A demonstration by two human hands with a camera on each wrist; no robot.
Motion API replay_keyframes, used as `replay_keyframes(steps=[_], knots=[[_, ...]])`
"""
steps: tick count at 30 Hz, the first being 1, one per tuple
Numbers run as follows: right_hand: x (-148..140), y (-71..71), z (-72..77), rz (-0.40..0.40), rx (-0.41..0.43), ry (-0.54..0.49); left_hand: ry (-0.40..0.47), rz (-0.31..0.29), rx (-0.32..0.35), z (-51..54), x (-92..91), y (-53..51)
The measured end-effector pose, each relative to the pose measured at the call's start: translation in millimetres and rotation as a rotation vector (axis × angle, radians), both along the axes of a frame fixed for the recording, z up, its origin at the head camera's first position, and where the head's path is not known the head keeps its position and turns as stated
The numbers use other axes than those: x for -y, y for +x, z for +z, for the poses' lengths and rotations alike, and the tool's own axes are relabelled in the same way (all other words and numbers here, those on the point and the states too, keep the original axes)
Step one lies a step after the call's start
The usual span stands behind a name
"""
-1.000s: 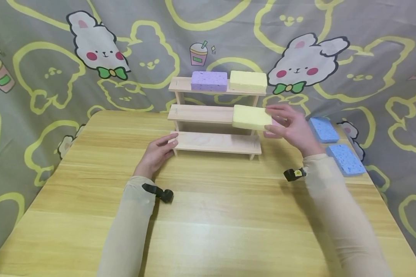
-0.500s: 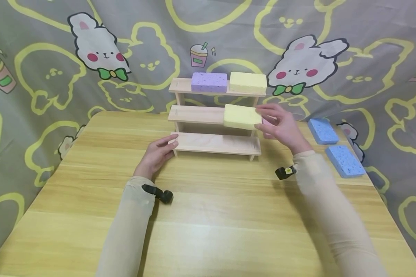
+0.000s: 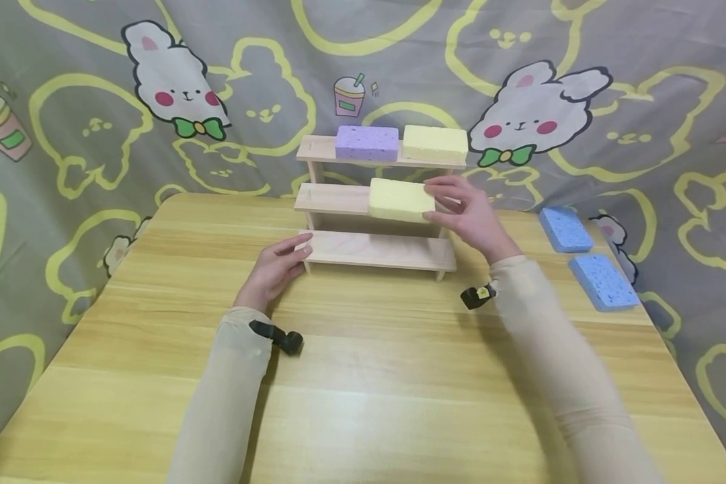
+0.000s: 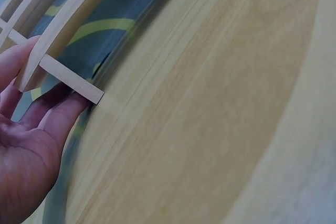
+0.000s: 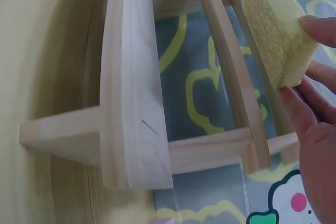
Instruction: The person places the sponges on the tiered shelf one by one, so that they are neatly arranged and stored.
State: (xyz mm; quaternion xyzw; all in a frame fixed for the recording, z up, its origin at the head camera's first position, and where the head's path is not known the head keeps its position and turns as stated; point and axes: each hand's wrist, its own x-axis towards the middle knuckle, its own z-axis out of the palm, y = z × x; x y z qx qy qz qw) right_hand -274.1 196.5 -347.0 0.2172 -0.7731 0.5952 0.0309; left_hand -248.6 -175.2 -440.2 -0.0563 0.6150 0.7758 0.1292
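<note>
A three-tier wooden shelf rack [image 3: 375,250] stands on the table. At the left end of its bottom tier, my left hand [image 3: 272,270] grips the board, thumb on top and fingers beside the leg [image 4: 73,78]. My right hand [image 3: 468,214] pinches a yellow sponge [image 3: 401,200] by its right end, in front of the middle tier. The right wrist view has the sponge [image 5: 275,27] tilted and apart from the bottom tier [image 5: 134,103]; whether it touches the middle board I cannot tell. On the top tier sit a purple sponge [image 3: 366,143] and another yellow sponge [image 3: 435,143].
Two blue sponges [image 3: 565,229] [image 3: 603,282] lie on the wooden table [image 3: 363,390] near its right edge. A pink corner [image 5: 161,221] shows at the bottom of the right wrist view. A patterned cloth [image 3: 266,81] hangs behind the table.
My right hand has moved left with the yellow sponge, along the front of the middle tier. The pink block beside the rack has become hidden behind that hand. My left hand stays put.
</note>
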Motion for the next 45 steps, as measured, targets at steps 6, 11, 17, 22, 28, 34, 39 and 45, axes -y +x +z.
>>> replay_keyframes(steps=[6,11,17,22,28,34,39,45], knots=[[10,-2.3,2.5,0.017,-0.003,-0.012,-0.008,-0.003,-0.006,2.9,-0.4,-1.2],[21,-4.4,2.7,0.048,0.001,-0.055,-0.026,-0.008,-0.002,2.9,0.6,-0.7],[34,-8.3,0.8,0.05,0.005,-0.088,-0.017,-0.01,0.011,-0.6,-0.2,-1.0],[44,-7.3,8.7,0.042,0.022,-0.061,-0.003,-0.015,0.006,-1.4,-1.5,-0.4],[57,-1.5,20.9,0.06,0.021,-0.018,-0.006,-0.006,0.007,0.0,-0.6,0.0],[66,-18.3,8.5,0.07,-0.011,0.0,0.012,-0.013,0.002,0.0,-1.1,0.0],[70,-33.9,-4.1,0.059,-0.019,0.099,0.023,-0.016,-0.002,0.7,-1.5,0.9],[63,-27.8,-1.8,0.01,-0.079,0.143,0.017,-0.028,-0.001,1.6,0.7,1.2]])
